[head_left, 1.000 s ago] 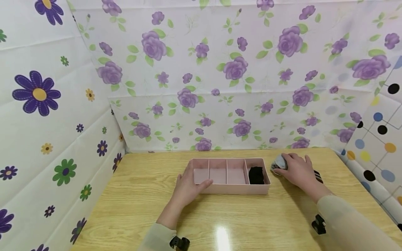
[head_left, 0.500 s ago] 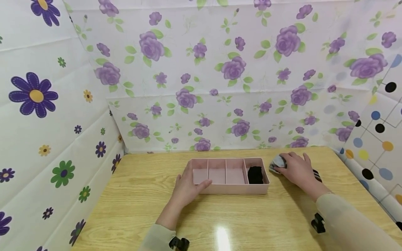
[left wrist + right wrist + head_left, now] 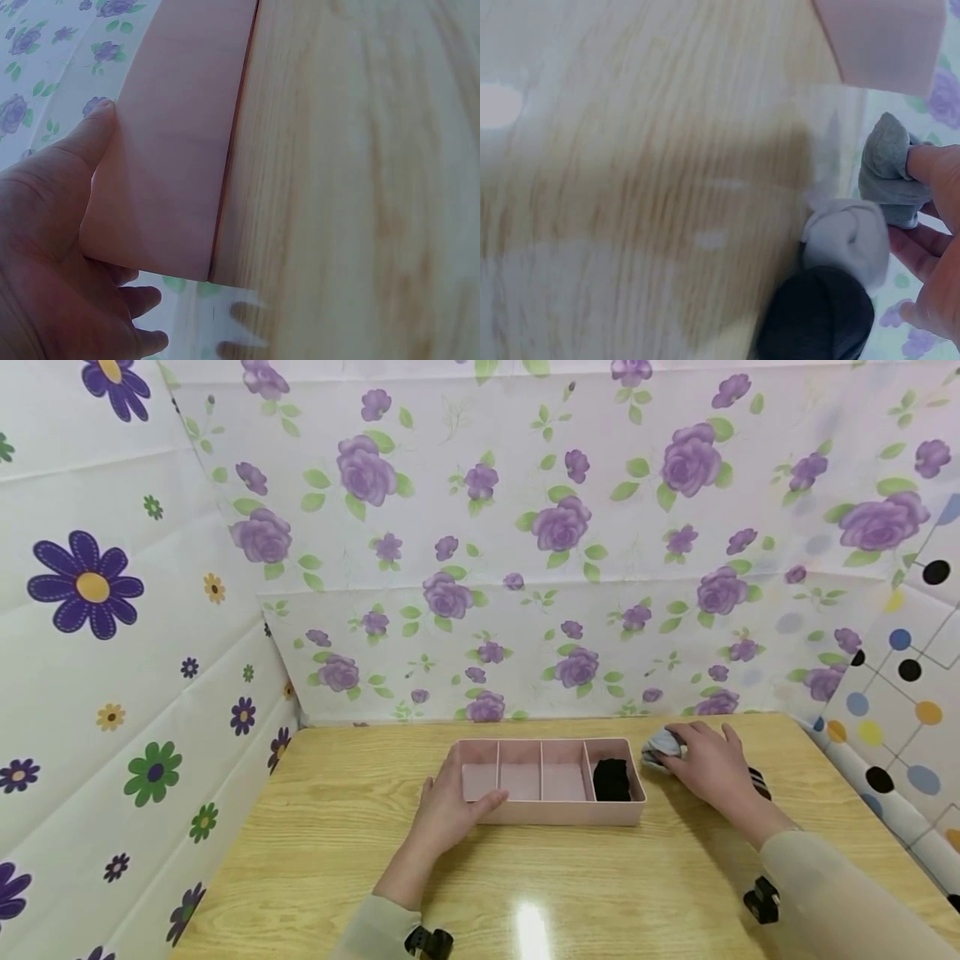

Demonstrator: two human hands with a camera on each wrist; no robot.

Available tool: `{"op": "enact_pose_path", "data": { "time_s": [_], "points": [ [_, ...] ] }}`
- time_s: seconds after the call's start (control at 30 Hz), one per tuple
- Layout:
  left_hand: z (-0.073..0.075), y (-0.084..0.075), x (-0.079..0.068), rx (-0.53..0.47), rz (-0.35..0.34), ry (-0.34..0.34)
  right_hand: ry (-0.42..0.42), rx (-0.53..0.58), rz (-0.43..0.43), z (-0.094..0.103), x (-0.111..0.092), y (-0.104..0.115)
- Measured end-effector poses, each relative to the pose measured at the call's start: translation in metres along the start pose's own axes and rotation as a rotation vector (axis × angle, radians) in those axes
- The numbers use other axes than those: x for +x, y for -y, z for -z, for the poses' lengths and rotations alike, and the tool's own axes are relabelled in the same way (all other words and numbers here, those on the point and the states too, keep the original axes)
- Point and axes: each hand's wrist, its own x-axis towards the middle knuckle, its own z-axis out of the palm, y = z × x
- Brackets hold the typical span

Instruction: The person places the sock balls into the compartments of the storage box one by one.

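Observation:
A pink box (image 3: 562, 812) with compartments in a row stands on the table. My left hand (image 3: 444, 806) holds its left end, the thumb over the front rim and the fingers around the end wall. A balled black sock (image 3: 612, 779) lies in the rightmost compartment. Right of the box, my right hand (image 3: 708, 764) pinches a grey-blue rolled sock (image 3: 889, 169) between thumb and fingers. Close below that hand in the right wrist view are a white rolled sock (image 3: 847, 244) and a black one (image 3: 817, 315). A striped dark sock (image 3: 760, 782) shows partly behind the right wrist.
The wooden table (image 3: 337, 860) ends at a flower-printed cloth (image 3: 510, 643) along the back. Similar patterned sheets hang at the left and right. The box's other compartments show bare pink floors.
My right hand has shifted slightly left with the grey-blue sock, and a pale patch now shows by its fingers. The left hand and box stay where they were.

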Motion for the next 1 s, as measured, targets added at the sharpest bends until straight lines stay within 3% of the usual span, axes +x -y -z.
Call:
{"op": "enact_pose_path", "data": {
  "time_s": [0.43, 1.0],
  "points": [
    [0.002, -0.003, -0.002, 0.002, 0.008, 0.009, -0.076, 0.085, 0.02, 0.028, -0.008, 0.021],
    [0.001, 0.001, 0.0, -0.012, 0.002, 0.003, -0.155, 0.155, 0.085, 0.048, -0.018, 0.053]
  ]
}}
